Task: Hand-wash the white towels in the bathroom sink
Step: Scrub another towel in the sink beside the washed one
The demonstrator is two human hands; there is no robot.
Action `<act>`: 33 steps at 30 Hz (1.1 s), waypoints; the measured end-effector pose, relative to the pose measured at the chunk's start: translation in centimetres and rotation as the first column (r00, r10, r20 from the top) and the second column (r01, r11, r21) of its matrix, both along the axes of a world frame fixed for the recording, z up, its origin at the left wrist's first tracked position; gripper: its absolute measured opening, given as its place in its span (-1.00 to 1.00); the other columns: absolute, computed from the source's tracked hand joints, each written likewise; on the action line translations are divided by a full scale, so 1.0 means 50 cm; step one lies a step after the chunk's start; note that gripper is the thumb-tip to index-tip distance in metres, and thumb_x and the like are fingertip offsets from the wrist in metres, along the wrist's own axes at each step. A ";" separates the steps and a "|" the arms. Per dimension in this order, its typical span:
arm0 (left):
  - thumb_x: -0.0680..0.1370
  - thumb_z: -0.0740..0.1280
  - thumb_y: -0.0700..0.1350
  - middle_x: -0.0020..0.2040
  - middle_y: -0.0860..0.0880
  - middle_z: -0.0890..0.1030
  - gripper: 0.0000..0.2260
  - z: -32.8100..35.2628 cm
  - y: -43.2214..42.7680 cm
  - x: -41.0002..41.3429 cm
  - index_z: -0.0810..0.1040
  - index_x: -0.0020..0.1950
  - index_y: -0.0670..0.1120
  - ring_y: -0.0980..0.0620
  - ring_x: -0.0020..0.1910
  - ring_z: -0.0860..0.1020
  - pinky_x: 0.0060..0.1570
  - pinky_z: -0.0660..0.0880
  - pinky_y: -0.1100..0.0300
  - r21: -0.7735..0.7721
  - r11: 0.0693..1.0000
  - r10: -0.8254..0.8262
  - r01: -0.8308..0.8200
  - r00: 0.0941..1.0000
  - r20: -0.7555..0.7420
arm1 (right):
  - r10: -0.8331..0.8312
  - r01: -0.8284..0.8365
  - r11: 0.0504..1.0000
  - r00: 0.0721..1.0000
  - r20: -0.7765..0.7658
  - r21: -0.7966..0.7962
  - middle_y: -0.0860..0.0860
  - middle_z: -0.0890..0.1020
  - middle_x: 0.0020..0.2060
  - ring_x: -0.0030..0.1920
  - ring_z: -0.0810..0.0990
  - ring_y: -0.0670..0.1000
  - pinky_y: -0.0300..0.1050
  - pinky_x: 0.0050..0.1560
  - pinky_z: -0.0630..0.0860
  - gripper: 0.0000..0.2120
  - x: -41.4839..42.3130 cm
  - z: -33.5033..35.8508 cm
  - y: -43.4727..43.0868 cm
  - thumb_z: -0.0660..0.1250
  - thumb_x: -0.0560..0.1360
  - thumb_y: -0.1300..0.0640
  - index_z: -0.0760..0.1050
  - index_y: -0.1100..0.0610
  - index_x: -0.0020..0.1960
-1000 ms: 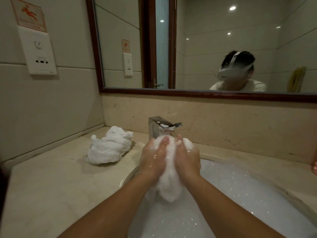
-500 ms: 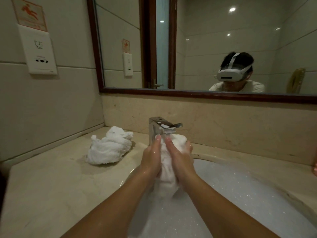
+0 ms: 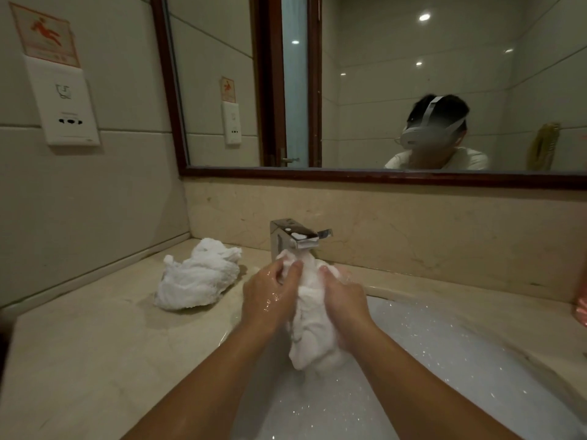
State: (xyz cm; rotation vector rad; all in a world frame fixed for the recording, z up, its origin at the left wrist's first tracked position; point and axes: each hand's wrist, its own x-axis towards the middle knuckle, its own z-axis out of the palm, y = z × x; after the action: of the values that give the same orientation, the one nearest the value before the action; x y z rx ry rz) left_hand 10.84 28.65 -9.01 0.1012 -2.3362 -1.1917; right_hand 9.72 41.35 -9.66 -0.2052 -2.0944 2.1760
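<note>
Beige marble counter (image 3: 95,360) surrounds a sink (image 3: 444,360) of foamy water. Above it, under the faucet (image 3: 295,236), my left hand (image 3: 270,300) and right hand (image 3: 346,300) clutch a soapy white towel (image 3: 309,331); another towel (image 3: 197,274) lies on the counter, left.

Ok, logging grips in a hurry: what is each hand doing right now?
Left hand: gripping the wet towel.
Right hand: gripping the same towel.
</note>
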 end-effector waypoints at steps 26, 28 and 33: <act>0.51 0.39 0.35 0.12 -0.09 0.75 -0.45 -0.015 0.017 -0.017 0.64 0.28 -0.04 -0.06 0.07 0.73 0.10 0.65 -0.02 0.669 0.718 -0.346 0.191 0.932 0.106 | -0.087 0.082 0.986 0.996 -0.027 -0.148 0.04 0.72 0.01 0.03 0.71 0.13 0.22 0.17 0.66 -0.77 -0.023 0.007 0.003 0.26 0.66 -0.27 0.50 -0.13 0.07; 0.45 0.39 0.46 0.21 -0.19 0.70 -0.26 -0.014 0.038 -0.008 0.58 0.37 -0.09 -0.14 0.17 0.69 0.19 0.61 -0.05 0.729 0.666 -0.445 0.160 0.869 0.216 | -0.146 0.138 0.972 0.989 -0.029 -0.192 0.03 0.72 0.02 0.04 0.70 0.12 0.18 0.17 0.66 -0.80 -0.019 0.013 0.000 0.25 0.68 -0.22 0.52 -0.12 0.08; 0.36 0.52 0.39 0.11 -0.23 0.73 -0.31 -0.028 0.041 0.003 0.66 0.25 -0.10 -0.20 0.11 0.72 0.03 0.62 0.05 0.707 0.681 -0.520 0.193 0.807 0.281 | -0.119 0.102 0.980 0.989 -0.092 -0.174 -0.05 0.66 0.01 0.02 0.64 -0.01 -0.12 -0.09 0.54 -0.77 -0.009 0.028 -0.004 0.22 0.73 -0.09 0.53 0.00 0.26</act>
State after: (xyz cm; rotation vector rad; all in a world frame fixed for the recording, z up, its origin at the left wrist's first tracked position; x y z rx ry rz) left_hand 10.99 30.71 -10.41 0.1721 -2.2459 -2.4109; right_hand 9.26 41.14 -8.27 -0.2153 -1.8022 2.2470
